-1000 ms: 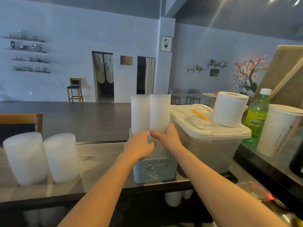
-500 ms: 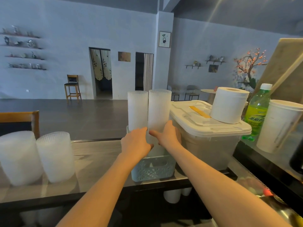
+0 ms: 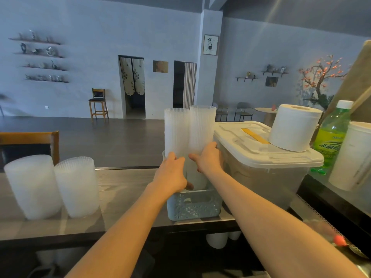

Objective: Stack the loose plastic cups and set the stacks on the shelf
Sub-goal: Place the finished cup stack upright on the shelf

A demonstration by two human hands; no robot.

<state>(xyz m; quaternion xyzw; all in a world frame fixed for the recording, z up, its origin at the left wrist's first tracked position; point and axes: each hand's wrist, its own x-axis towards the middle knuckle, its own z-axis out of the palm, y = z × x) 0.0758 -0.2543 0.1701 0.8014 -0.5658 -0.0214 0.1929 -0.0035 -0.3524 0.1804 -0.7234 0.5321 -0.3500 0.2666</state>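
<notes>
Two tall stacks of ribbed translucent plastic cups stood upright side by side in a small pale-blue perforated plastic basket at the worktop's near edge. Left stack and right stack touched each other, tops approx level. Left hand was wrapped round the lower part of the left stack, fingers curled on it, thumb down by the basket rim. Right hand gripped the right stack a bit higher, thumb across the front, fingers round the far side. Both grips closed on cups, then.

The basket sat just beside a big clear plastic storage box w/ a white lid, touching or nearly so; couldn't tell which. On that lid stood a white paper roll and lay a yellow strip. Right of the box: a green plastic bottle w/ white cap, and a white paper cup nearer the edge of view.

Out left on the dark wooden worktop, well apart from the basket, two short, wide stacks of translucent cups stood rim-down, side by side. Behind them a wooden chair back showed.
</notes>
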